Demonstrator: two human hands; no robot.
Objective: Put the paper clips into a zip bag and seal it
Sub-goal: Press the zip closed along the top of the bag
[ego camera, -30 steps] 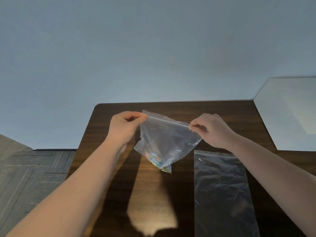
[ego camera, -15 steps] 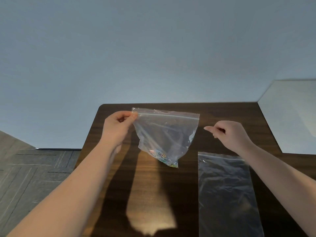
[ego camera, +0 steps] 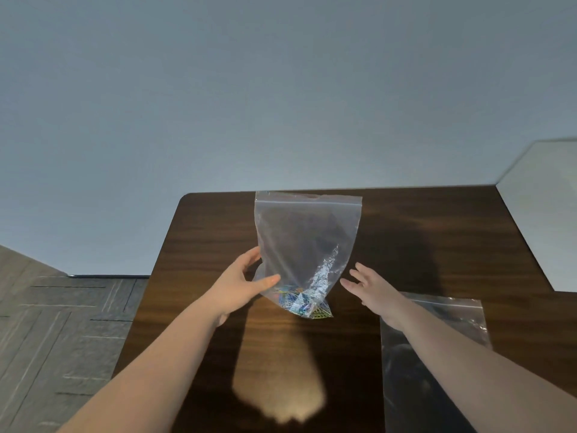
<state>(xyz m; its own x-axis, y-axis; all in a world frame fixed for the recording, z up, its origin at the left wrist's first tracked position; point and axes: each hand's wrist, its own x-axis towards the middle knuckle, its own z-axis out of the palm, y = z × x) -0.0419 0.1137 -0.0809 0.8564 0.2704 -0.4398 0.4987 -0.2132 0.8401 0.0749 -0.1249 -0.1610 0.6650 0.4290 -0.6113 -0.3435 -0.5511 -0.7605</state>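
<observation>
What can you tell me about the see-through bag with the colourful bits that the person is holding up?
The zip bag is clear, thin plastic, creased and shiny near its lower right. A zip strip runs across its top edge, and looks pressed shut, though that is hard to confirm. It stands upright above the dark wooden table. Multicoloured paper clips sit bunched in the bottom. The left hand grips its lower left edge between thumb and fingers; the right hand is open beside it, not touching.

the zip bag (ego camera: pixel 307 245), upright over mid bench (ego camera: pixel 203 245), blocks the way between the left hand (ego camera: pixel 240 287) and right hand (ego camera: pixel 374 287). an empty bag (ego camera: pixel 437 364) lies flat at the near right. bare wood stretches left of the left forearm, and far right behind the flat bag.
</observation>
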